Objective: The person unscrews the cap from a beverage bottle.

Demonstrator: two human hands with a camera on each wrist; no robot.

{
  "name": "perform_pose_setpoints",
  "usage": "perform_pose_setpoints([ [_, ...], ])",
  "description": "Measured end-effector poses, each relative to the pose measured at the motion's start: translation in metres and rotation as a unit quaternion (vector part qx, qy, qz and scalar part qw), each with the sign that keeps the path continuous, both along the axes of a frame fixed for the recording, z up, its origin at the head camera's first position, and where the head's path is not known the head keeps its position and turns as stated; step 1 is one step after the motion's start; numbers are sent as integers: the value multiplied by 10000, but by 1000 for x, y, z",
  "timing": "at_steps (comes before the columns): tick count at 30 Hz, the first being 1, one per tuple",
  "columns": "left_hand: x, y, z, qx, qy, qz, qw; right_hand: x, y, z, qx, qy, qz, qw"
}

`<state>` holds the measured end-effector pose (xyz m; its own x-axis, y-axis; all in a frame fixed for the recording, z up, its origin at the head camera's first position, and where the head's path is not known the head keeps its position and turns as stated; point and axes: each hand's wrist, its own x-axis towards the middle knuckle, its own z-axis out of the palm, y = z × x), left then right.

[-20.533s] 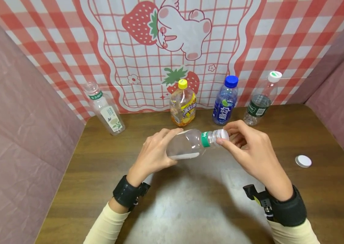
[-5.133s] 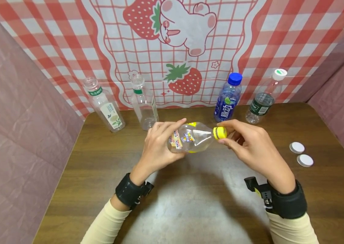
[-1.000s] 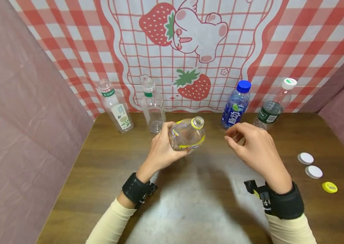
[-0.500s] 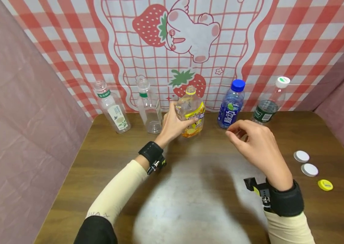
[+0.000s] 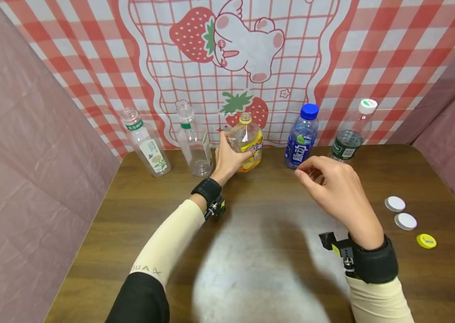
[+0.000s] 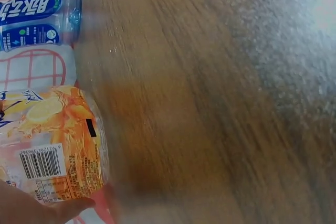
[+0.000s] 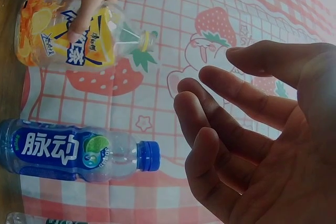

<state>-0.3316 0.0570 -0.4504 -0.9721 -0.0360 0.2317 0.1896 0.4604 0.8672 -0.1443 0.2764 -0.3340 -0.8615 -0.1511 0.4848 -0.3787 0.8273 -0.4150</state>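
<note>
The left hand (image 5: 229, 159) grips the orange-labelled bottle (image 5: 251, 141) at the far side of the table (image 5: 130, 224), thumb across its near face and fingers around its left side. That bottle is upright and uncapped, and looks set down between a clear bottle (image 5: 199, 150) on its left and the blue bottle (image 5: 301, 139) on its right.

The right hand (image 5: 338, 193) hangs over the table with nothing in it, fingers loosely bent and thumb parted from them. From its fingertips the blue bottle lies on the far side, near but apart in the right wrist view. Its long axis is upright, blue cap (image 5: 309, 111) on top. Of the two hands, the right seems the nearer to it; the left is farther left, at the orange-labelled bottle. Two white caps (image 5: 395, 204) and a yellow cap (image 5: 426, 241) lie to the right of the right hand
</note>
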Motion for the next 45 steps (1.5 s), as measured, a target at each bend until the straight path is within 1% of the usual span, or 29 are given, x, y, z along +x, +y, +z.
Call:
perform_pose_setpoints([
  [4,1,-1,-1,81,-102,47,9999,0,0,0,11,-44,20,10000],
  [8,2,-2,-3,136,-141,-6,9998,0,0,0,22,-38,36,10000],
  [14,3,-4,-2,226,-363,-235,9988,1,0,2,31,-43,42,10000],
  [16,6,-6,-1,292,-469,-309,9980,1,1,3,32,-58,24,10000],
  [18,10,-10,0,306,-596,-306,9973,1,1,3,30,-64,-8,10000],
  [21,23,-17,1,252,-914,-233,9952,2,1,3,-15,-90,-61,9999],
  [23,34,-22,2,189,-1120,-181,9934,2,1,3,-52,-91,-78,9999],
  [25,48,-27,2,93,-1214,-166,9924,3,1,4,-106,-100,-89,9999],
  [26,56,-29,2,33,-1194,-172,9927,3,1,5,-128,-96,-91,9998],
  [27,63,-31,2,-54,-1085,-180,9939,3,1,6,-150,-92,-96,9998],
  [29,77,-34,1,-244,-699,-152,9971,4,0,8,-186,-98,-119,9997],
  [30,84,-35,1,-347,-437,-124,9984,4,0,9,-197,-94,-132,9997],
  [32,93,-29,3,-521,155,-156,9984,5,5,12,-204,-76,-198,9996],
  [34,98,-20,8,-648,760,-297,9946,6,10,15,-204,-32,-253,9995],
  [36,101,-6,15,-852,1247,-632,9865,7,15,17,-205,21,-299,9993],
  [38,99,12,24,-974,1537,-1115,9770,8,19,18,-221,57,-340,9992],
  [40,93,34,31,-1006,1567,-1524,9706,10,23,19,-255,85,-388,9989],
  [41,89,46,33,-995,1482,-1677,9695,11,25,19,-287,85,-411,9987],
  [43,79,69,36,-876,1171,-1833,9721,13,28,19,-363,79,-465,9982],
  [45,68,90,36,-775,800,-1788,9776,15,32,19,-465,82,-494,9977],
])
